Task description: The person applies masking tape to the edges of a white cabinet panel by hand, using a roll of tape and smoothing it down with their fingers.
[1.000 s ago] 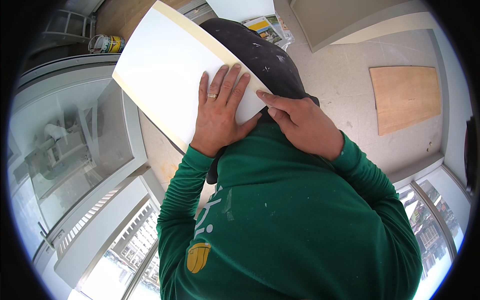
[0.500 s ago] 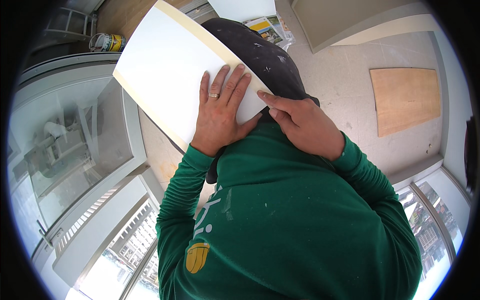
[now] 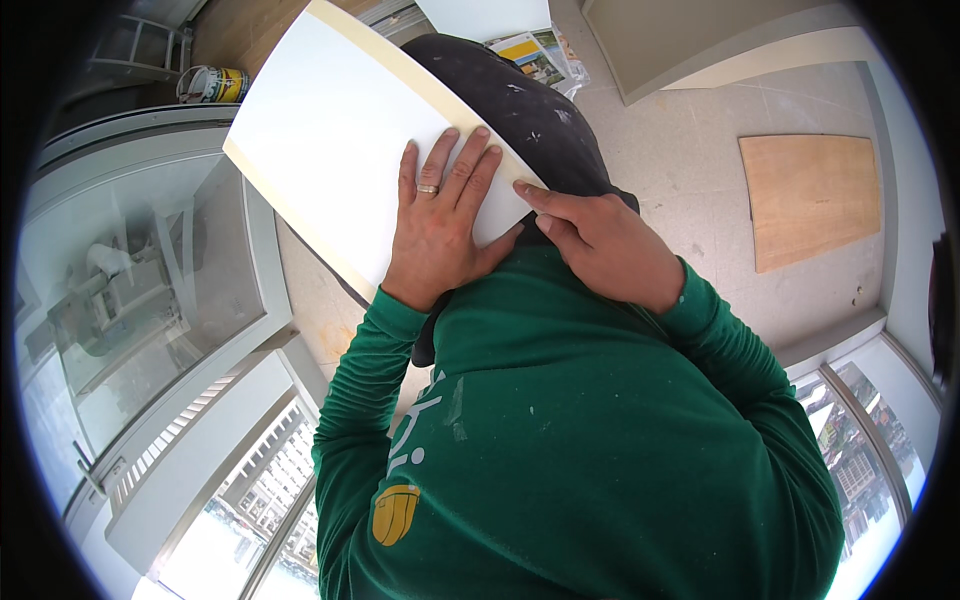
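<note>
A white panel (image 3: 330, 130) with cream tape-like strips (image 3: 440, 90) along its long edges lies across my lap, slanting up to the left. My left hand (image 3: 440, 225) rests flat on its lower right part, fingers spread, with a ring on one finger. At the lower right corner is my right hand (image 3: 615, 250). Its index fingertip presses on the strip, with the thumb close below, by the panel's edge. The other fingers are curled out of sight, and whatever they hold, if anything, is hidden. Dark, paint-spotted trousers (image 3: 520, 110) show beside the panel.
A thin wooden board (image 3: 812, 200) lies on the floor at the right. Glass door panes (image 3: 150, 290) stand at the left, with a paint bucket (image 3: 212, 86) behind them. Printed papers (image 3: 535, 58) lie beyond my legs, near a grey cabinet-like block (image 3: 690, 45).
My right hand has shifted very slightly left along the panel's corner. The left hand and the panel stay almost exactly where they were.
</note>
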A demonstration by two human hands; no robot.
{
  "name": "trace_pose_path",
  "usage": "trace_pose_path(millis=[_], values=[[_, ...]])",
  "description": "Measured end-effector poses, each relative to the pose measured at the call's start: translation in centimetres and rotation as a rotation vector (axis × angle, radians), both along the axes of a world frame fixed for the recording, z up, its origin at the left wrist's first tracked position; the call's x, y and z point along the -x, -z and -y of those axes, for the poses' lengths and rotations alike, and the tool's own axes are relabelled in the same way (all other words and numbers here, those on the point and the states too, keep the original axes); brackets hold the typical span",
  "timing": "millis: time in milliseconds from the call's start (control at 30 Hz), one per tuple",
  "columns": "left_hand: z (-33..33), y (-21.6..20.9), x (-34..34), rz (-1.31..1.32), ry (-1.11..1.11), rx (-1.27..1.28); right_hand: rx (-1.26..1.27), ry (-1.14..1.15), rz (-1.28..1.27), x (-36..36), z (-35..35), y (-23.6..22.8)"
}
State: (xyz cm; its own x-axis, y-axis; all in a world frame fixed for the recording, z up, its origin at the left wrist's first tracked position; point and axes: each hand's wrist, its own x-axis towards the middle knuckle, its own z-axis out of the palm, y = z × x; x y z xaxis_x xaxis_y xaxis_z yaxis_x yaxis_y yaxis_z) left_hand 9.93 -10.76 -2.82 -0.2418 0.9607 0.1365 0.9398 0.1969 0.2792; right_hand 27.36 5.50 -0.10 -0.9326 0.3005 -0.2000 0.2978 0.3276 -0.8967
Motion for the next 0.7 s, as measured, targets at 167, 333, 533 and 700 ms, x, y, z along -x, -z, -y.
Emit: trace_pose_path(millis=[167, 333, 533, 700], values=[[0.0, 0.0, 0.0, -0.016, -0.002, 0.003, -0.011, -0.003, -0.004, 0.2, -0.1, 0.0], [-0.1, -0.2, -0.1, -0.031, -0.006, 0.011, -0.03, -0.014, 0.035, 0.4, -0.3, -0.1], [-0.1, 0.0, -0.1, -0.023, -0.002, 0.01, -0.031, -0.016, 0.051, 0.6, -0.4, -0.1], [-0.2, -0.2, -0.1, -0.034, -0.003, 0.015, -0.012, -0.023, 0.083, 0.8, -0.7, -0.2]])
